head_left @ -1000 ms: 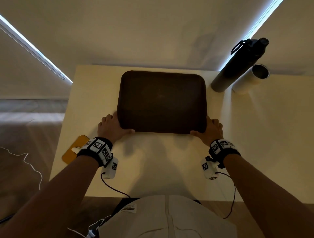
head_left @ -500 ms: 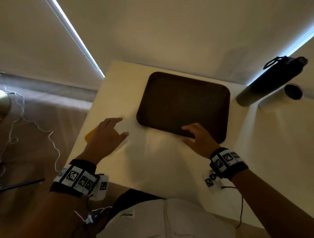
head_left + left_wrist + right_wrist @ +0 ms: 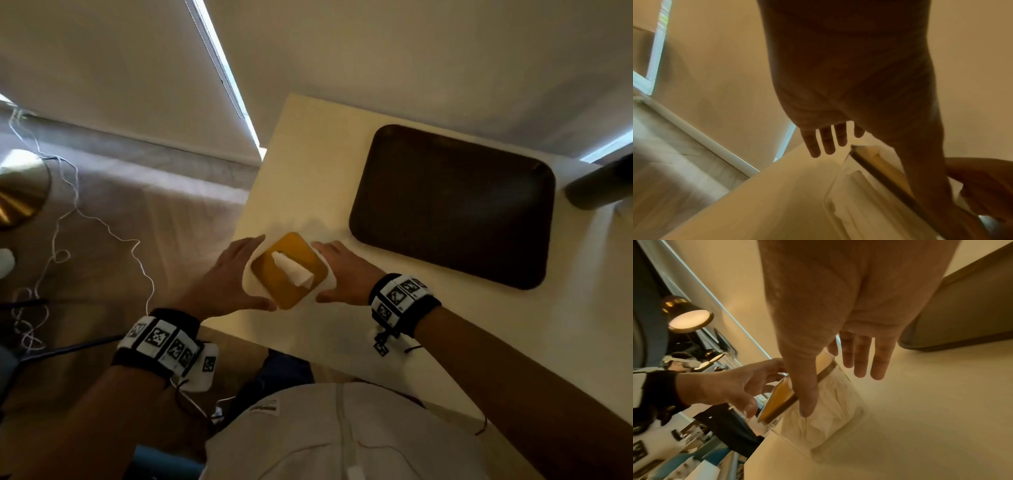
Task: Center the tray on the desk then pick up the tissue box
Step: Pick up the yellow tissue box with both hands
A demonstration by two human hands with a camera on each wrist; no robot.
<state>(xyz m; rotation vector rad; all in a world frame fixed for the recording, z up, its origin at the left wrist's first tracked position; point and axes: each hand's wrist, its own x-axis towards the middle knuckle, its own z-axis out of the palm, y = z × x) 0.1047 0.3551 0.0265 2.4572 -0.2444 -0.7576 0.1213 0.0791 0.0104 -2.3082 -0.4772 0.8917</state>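
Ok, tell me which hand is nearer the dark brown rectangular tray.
Right. The right hand is at the clear, yellow-lidded tissue box, on the side facing the dark brown rectangular tray; the left hand is on the box's far side.

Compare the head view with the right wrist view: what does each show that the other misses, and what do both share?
Only the head view shows the whole tray, the bottle beside it and the tissue poking from the lid. Only the right wrist view shows the box's clear side with tissues packed inside and a lamp. Both show the left hand, right hand and tissue box on the desk.
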